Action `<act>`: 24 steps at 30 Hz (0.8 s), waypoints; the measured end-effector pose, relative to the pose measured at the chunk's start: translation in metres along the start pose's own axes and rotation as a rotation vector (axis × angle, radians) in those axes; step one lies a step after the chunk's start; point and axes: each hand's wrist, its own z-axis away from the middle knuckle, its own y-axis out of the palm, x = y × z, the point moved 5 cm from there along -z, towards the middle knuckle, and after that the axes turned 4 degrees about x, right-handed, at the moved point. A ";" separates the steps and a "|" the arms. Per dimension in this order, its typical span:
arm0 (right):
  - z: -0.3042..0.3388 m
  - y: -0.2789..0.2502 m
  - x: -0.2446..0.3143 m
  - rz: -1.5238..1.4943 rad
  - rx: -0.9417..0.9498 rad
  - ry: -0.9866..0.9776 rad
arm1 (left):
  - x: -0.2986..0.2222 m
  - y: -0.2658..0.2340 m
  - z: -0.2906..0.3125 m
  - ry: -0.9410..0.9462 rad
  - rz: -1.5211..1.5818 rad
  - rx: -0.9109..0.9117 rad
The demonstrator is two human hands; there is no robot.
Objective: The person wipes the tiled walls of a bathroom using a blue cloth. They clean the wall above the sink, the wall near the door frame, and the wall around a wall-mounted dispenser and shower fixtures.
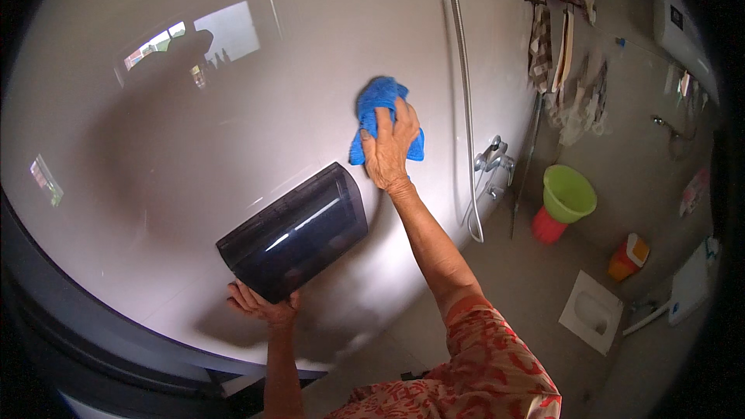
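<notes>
Against the glossy pale wall, my right hand [392, 140] presses a bunched blue cloth [379, 95], its fingers bent over it. The cloth's lower corners stick out on both sides of the hand. Below and to the left is a dark, shiny, curved box [299, 229], which looks like a wall paper dispenser and appears tilted in this view. My left hand [264, 305] is at the box's lower end with fingers spread, part of it hidden behind the box. Whether it bears any of the box's weight I cannot tell.
Right of the cloth hang a metal shower hose [463, 70] and a wall tap [494, 159]. Farther right are hanging cloths [541, 50], a green basin [570, 192] on a red bucket [548, 226], a squat toilet [591, 312] and an orange bin [627, 258]. A dark curved edge [93, 314] runs lower left.
</notes>
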 end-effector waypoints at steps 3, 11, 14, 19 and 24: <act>0.034 0.013 -0.043 0.032 -0.032 0.109 | -0.001 -0.003 -0.004 -0.002 -0.032 0.029; 0.166 0.020 -0.127 -0.025 0.094 0.863 | -0.001 -0.007 -0.006 0.026 -0.053 -0.026; 0.241 0.026 -0.145 -0.107 0.175 1.195 | -0.005 -0.005 -0.008 0.049 -0.056 -0.019; 0.189 0.029 -0.077 -0.177 0.196 0.838 | 0.000 -0.005 -0.009 0.058 -0.045 -0.016; 0.104 0.014 -0.011 -0.055 0.261 0.149 | 0.001 0.000 -0.011 0.070 -0.032 -0.021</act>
